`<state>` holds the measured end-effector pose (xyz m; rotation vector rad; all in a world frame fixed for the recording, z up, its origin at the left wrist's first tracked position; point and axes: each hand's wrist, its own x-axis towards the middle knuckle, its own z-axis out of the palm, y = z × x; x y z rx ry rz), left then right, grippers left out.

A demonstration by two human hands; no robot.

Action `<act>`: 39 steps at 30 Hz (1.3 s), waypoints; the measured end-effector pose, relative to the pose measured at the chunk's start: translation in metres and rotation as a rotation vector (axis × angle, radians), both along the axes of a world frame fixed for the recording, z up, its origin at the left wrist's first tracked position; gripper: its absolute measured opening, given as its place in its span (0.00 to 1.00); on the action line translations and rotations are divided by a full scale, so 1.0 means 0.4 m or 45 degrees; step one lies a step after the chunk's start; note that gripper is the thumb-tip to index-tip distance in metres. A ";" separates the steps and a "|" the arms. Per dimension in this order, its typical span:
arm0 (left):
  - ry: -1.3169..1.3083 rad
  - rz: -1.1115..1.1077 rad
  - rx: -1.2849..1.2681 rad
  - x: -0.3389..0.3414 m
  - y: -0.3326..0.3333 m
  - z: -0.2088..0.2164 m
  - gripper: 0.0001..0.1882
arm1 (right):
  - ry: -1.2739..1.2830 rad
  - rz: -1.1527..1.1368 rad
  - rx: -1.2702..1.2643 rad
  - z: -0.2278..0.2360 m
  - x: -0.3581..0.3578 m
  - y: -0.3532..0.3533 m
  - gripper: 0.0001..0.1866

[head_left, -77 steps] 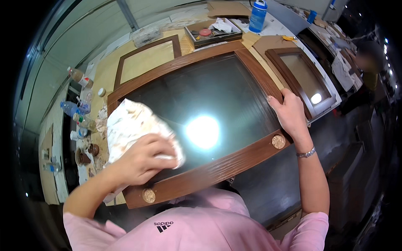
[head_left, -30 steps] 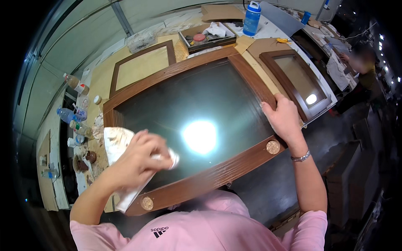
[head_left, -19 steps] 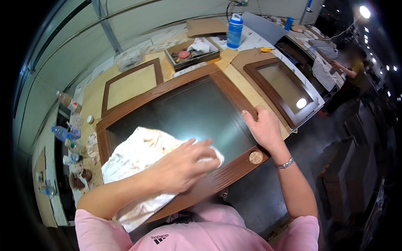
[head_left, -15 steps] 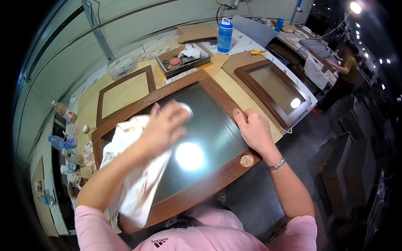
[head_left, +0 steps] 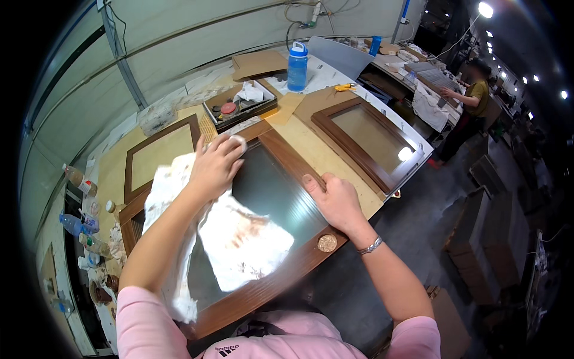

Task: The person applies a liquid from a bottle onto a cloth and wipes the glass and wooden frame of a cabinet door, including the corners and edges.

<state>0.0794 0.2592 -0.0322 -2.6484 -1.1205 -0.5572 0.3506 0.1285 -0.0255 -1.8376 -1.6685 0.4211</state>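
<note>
A brown wood-framed glass panel (head_left: 267,208) lies tilted toward me over the near edge of the workbench. My left hand (head_left: 216,167) is closed on a white cloth (head_left: 246,242) with brown stains, near the panel's far left corner. The cloth drapes over the glass and hangs down along my forearm. My right hand (head_left: 335,200) grips the right rail of the frame, thumb on top and fingers hidden over the outer edge. A round cork-coloured disc (head_left: 327,243) sits on the frame's near right corner.
Behind the panel lie an open frame (head_left: 130,158), a tray of odds and ends (head_left: 272,108) and a blue bottle (head_left: 297,69). A second framed panel (head_left: 391,170) rests at the right. Several bottles (head_left: 75,224) line the left. A co-worker (head_left: 475,99) stands at a far bench.
My left hand has moved up to the frame's far edge, and the cloth has spread across the glass. The view has shifted slightly. My right hand keeps its hold on the frame.
</note>
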 end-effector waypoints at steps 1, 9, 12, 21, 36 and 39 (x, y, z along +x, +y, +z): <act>-0.077 0.023 0.053 -0.028 -0.015 -0.022 0.14 | -0.006 -0.007 -0.003 0.002 0.006 -0.006 0.38; -0.262 -0.010 -0.196 0.008 -0.035 -0.028 0.25 | 0.134 0.002 -0.067 0.019 0.004 -0.007 0.40; -0.324 -0.054 -0.611 0.202 -0.161 -0.001 0.36 | 0.131 -0.015 -0.061 0.003 0.010 0.000 0.40; -0.791 -0.839 -1.528 0.091 -0.248 0.150 0.20 | 0.469 -0.122 -0.005 -0.031 0.046 0.013 0.44; -0.848 -0.784 -0.927 0.249 -0.259 0.115 0.25 | 1.191 -0.244 0.000 -0.085 0.060 0.039 0.37; -0.543 -0.787 -0.422 0.233 -0.180 0.023 0.17 | 0.941 -0.030 0.031 -0.068 0.041 0.032 0.15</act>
